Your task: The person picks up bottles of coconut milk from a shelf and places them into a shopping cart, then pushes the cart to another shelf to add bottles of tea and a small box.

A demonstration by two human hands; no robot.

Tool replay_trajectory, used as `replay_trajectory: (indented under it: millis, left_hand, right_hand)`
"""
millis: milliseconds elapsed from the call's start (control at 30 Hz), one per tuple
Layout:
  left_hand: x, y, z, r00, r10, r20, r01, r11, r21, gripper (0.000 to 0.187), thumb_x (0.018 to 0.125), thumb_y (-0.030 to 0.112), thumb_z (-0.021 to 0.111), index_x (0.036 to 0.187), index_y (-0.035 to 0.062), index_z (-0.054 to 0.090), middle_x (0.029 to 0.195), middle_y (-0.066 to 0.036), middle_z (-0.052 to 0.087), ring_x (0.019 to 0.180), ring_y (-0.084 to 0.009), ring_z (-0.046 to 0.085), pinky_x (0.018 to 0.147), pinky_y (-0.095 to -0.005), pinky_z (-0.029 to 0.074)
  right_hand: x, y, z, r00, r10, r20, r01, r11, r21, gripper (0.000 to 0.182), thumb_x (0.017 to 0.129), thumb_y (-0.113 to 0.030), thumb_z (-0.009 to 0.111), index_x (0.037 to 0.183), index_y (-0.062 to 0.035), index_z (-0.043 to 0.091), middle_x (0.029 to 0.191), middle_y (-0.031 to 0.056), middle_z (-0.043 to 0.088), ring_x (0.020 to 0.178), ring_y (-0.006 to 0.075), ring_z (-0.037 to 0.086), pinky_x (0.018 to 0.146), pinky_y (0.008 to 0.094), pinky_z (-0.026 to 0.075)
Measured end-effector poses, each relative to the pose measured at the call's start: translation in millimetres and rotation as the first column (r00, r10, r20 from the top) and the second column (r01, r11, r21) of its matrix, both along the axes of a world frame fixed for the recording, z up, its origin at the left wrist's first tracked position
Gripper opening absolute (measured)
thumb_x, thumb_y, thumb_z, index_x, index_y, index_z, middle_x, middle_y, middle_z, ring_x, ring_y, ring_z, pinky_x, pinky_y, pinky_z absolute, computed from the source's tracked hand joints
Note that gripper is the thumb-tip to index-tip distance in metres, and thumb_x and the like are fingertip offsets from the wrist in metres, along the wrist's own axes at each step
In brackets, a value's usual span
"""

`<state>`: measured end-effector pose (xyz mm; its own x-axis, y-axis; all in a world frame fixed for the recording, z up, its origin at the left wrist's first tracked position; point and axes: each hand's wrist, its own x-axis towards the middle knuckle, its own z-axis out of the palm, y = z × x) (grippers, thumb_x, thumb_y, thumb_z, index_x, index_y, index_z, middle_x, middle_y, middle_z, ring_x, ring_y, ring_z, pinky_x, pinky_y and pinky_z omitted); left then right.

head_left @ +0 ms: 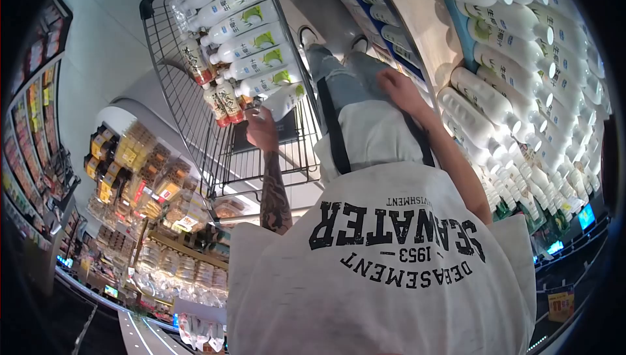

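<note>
My left hand (261, 130) reaches into a wire shopping cart (210, 179). Its fingers are closed around the neck end of a white bottle (284, 101), which lies tilted at the near end of a row. Along that row, several white bottles with green pictures on their labels (251, 42) lie side by side. Beside my left hand are small bottles with red bottoms (223, 104), and more with red and brown labels (194, 61) lie further up. My right hand (398, 89) hangs by my thigh with its fingers curled in, and nothing shows in it.
On the right, a tall display holds many white bottles (482, 97), with a blue-edged lower shelf (385, 19) near my feet. Left of the cart stand packaged goods (140, 159) on a stand. Further left are stocked shelves (32, 120).
</note>
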<state>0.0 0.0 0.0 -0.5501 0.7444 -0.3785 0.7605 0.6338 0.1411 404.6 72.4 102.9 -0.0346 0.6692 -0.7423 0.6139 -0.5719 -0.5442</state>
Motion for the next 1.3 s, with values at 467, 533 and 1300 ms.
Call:
replay_trajectory:
  millis: [467,533,1300]
  left_hand:
    - [91,95,309,0.738,-0.644,-0.2,0.645,0.588,0.489,0.027,0.079,0.029,0.086,0.089,0.0152,0.064,0.066,-0.003,0.066,0.054,-0.0261,0.066,0.054,-0.0366,0.049]
    - [117,117,337,0.661,-0.723,-0.2,0.685,0.472,0.555,0.027,0.077,0.024,0.087,0.086,0.0136,0.064,0.066,-0.003,0.065,0.053,-0.0246,0.064,0.054,-0.035,0.049]
    - [421,283,291,-0.104,-0.971,-0.216,0.747,-0.219,0.628,0.036,0.082,0.046,0.081,0.101,0.0191,0.065,0.081,-0.003,0.072,0.071,-0.028,0.072,0.055,-0.0417,0.05]
  right_hand:
    - [11,16,64,0.978,-0.019,-0.205,0.065,0.973,0.223,0.029,0.101,-0.024,0.056,0.123,-0.0071,0.067,0.097,0.0201,0.074,0.089,0.0397,0.071,0.081,0.0466,0.054]
    - [18,15,73,0.975,-0.017,-0.221,0.07,0.97,0.233,0.03,0.101,-0.023,0.056,0.124,-0.0054,0.066,0.095,0.018,0.075,0.086,0.0351,0.073,0.08,0.0443,0.055]
    - [95,55,78,-0.211,-0.597,-0.774,0.909,0.171,-0.38,0.025,0.105,-0.013,0.045,0.126,0.0003,0.044,0.124,0.0155,0.056,0.117,0.0308,0.067,0.095,0.0431,0.064]
